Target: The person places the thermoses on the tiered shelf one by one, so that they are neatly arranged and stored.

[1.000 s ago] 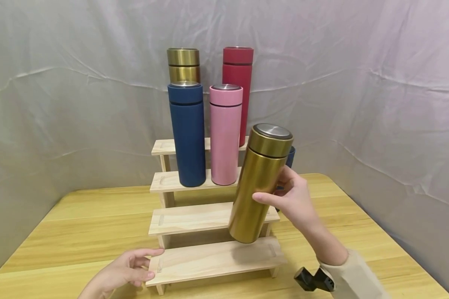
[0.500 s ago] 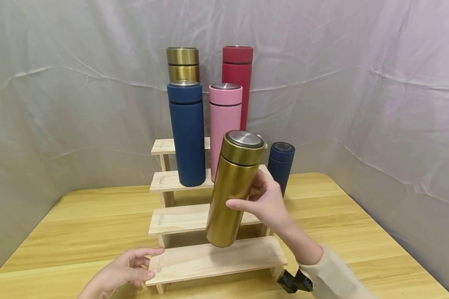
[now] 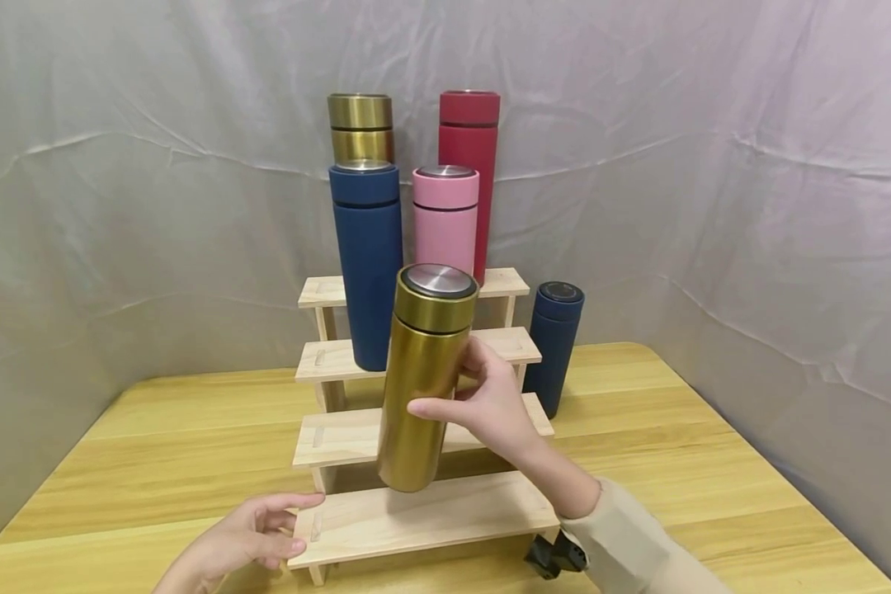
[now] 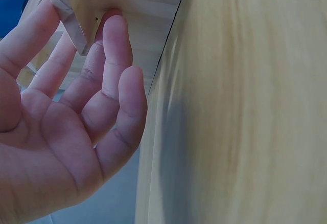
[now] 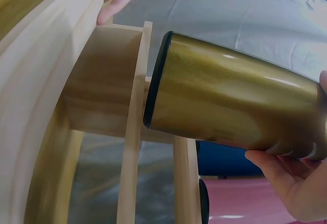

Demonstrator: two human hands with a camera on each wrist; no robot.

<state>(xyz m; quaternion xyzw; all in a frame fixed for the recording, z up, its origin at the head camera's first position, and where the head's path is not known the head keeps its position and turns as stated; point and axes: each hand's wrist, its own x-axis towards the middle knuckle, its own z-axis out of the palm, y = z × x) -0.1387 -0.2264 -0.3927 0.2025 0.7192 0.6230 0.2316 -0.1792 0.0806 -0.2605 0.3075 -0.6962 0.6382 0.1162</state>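
Note:
My right hand (image 3: 490, 408) grips a gold thermos flask (image 3: 419, 379) with a steel-topped lid, thumb in front and fingers behind. Slightly tilted, the flask hangs in front of the lower steps of a wooden tiered stand (image 3: 445, 518). In the right wrist view, the dark-rimmed base of the gold flask (image 5: 225, 93) is close to the edge of one step. At the left end of the lowest step, my left hand (image 3: 245, 532) holds the board between thumb and fingers. The left wrist view shows the left hand's fingers (image 4: 115, 45) reaching under the wood.
A blue flask (image 3: 366, 272) and a pink flask (image 3: 445, 227) stand on the third step. Behind them on the top step are another gold flask (image 3: 361, 128) and a red one (image 3: 469, 140). A shorter blue flask (image 3: 555, 351) stands on the table right of the stand.
My right hand has carried the gold flask leftward and slightly down across the stand, uncovering the shorter blue flask. My left hand has stayed at the lowest step.

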